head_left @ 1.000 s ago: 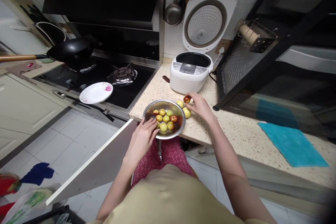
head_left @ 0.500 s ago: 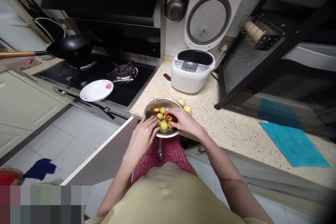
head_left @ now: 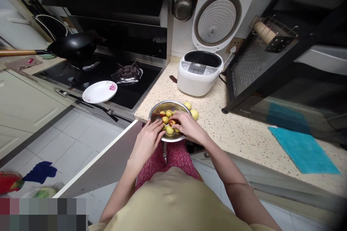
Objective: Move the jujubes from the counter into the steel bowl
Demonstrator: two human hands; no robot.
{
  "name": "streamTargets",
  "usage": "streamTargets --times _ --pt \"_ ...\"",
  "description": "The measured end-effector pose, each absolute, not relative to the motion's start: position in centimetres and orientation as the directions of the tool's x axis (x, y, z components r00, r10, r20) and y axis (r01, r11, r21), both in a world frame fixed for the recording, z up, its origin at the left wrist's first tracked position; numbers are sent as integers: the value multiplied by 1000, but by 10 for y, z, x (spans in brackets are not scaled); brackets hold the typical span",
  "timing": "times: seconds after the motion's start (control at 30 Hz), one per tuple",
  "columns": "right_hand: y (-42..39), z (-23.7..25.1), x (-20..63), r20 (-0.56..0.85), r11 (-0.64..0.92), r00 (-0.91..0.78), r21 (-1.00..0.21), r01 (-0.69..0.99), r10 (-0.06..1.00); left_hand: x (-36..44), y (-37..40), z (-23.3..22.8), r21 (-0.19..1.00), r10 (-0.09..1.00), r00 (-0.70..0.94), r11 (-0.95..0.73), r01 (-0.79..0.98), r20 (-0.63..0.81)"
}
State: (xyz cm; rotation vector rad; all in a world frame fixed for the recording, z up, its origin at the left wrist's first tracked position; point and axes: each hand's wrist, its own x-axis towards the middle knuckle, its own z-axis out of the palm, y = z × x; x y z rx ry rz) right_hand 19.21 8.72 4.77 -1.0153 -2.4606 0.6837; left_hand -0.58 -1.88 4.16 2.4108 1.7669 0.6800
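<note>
A round metal bowl (head_left: 154, 110) sits at the counter's front edge with several yellow-green and reddish-brown fruits, which look like jujubes (head_left: 165, 119), in it. My right hand (head_left: 188, 126) reaches over the right rim, thumb and fingers closed on a red-brown jujube (head_left: 172, 122) inside the bowl. Draped across the left front rim is my left hand (head_left: 148, 137), its fingertips inside beside a partly covered jujube (head_left: 164, 127). Just behind the bowl's right side, two pale green fruits (head_left: 194, 114) lie on the counter.
A white rice cooker (head_left: 196, 79) stands lid-up behind the bowl. Leftward are a gas hob (head_left: 148, 86), a wok (head_left: 72, 48) and a floral plate (head_left: 99, 92) at the hob's front. A cabinet door (head_left: 105, 162) hangs open below. A blue cloth (head_left: 303, 151) lies on the right.
My right hand has shifted slightly left within the bowl, carrying the red-brown jujube with it. The left hand stays at the rim. The camera view has moved a little.
</note>
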Motion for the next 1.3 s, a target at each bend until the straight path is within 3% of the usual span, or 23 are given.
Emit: streamTargets --times 0.17,0.47,0.67,0.93,1.13,1.3 --pt "82 50 183 164 609 -645 -558 563 747 -6 -19 43 315 924 237 -331 889 301" --pt "81 44 184 205 684 -659 -342 645 724 -8 -19 44 292 919 246 -338 895 309" --pt "72 47 188 263 727 -685 -368 579 679 -8 -19 42 293 917 245 -339 894 315" --pt "65 35 182 257 801 -762 -280 530 594 -5 -18 43 332 916 245 -350 876 319" --pt "62 35 194 359 765 -677 -360 534 642 -7 -17 42 322 914 249 -353 878 321" --pt "58 25 223 505 659 -430 -490 571 748 -6 -10 47 327 910 254 -362 873 328"
